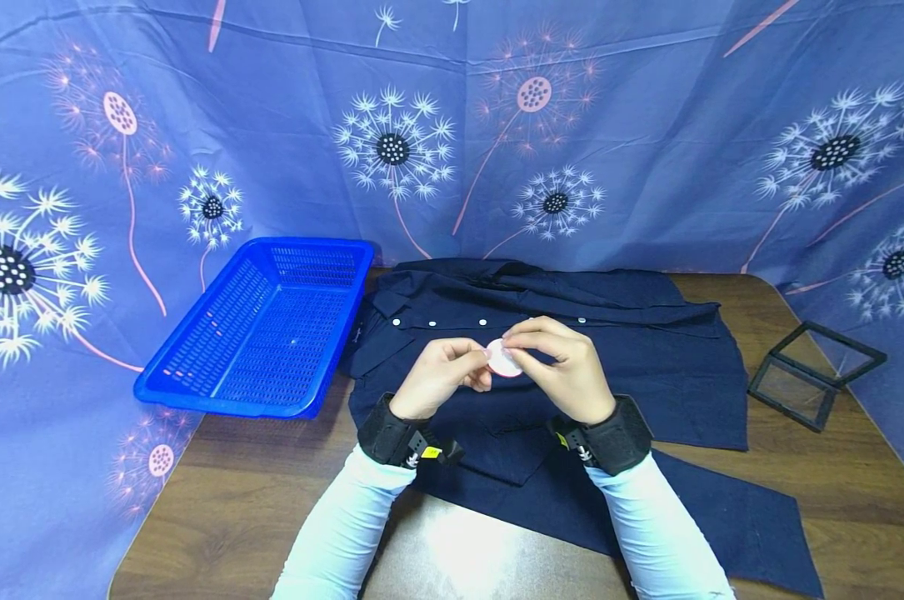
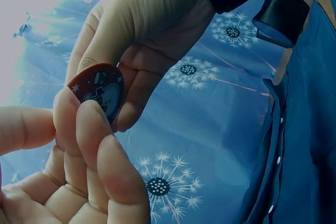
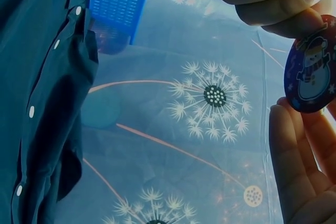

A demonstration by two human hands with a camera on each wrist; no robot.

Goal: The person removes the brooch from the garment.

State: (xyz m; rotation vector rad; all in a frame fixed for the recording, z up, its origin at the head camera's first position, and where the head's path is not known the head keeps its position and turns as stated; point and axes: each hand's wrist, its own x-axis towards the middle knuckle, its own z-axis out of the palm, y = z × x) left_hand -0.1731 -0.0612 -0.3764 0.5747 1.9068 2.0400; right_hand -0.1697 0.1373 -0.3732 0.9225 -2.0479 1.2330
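Between both hands is a round sticker [image 1: 504,358], its white back toward the head camera and a thin red rim at its lower edge. A snowman print shows on its other face in the right wrist view [image 3: 314,72]. My left hand [image 1: 440,377] pinches its left edge between thumb and fingers. On the opposite side, my right hand [image 1: 564,362] has thumb and fingertips at the upper right edge, pinching it. Both hands are over a navy button-front garment [image 1: 676,375], spread out with a row of white buttons.
A blue plastic basket [image 1: 275,350] stands at the left on the wooden table [image 1: 234,500]. At the right lies an unfolded black-framed clear case [image 1: 819,375]. Behind the table hangs a blue dandelion-print cloth [image 1: 452,108].
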